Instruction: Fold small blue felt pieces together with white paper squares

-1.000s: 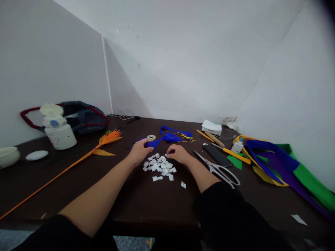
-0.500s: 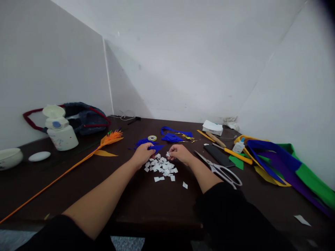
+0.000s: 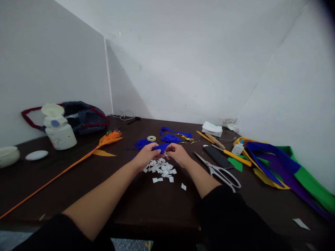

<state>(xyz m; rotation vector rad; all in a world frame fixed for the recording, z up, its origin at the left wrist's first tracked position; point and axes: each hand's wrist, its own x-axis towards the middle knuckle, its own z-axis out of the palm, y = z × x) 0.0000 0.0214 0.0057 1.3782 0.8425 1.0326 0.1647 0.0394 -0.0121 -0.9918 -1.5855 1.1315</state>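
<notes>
My left hand (image 3: pixel 144 156) pinches a small blue paper piece (image 3: pixel 160 147) just above a heap of small white paper squares (image 3: pixel 161 168) on the dark table (image 3: pixel 131 195). My right hand (image 3: pixel 178 153) meets the same blue piece from the right, fingers closed on its end; a tiny white square seems to sit at those fingertips, though I cannot be sure. More blue paper scraps (image 3: pixel 171 136) and a small yellow tape roll (image 3: pixel 151 138) lie just beyond the hands.
Scissors (image 3: pixel 220 170), a black slab (image 3: pixel 218 156), a yellow-handled tool (image 3: pixel 234 155), a glue bottle (image 3: pixel 238 147) and coloured paper sheets (image 3: pixel 282 167) lie at right. An orange paper flower on a long stem (image 3: pixel 86 155), a white jar (image 3: pixel 59 130), a bag (image 3: pixel 81 116) and a bowl (image 3: pixel 7 156) stand at left.
My left hand picked up the blue piece and carried it right, over the white squares. My right hand rose from the heap to meet it.
</notes>
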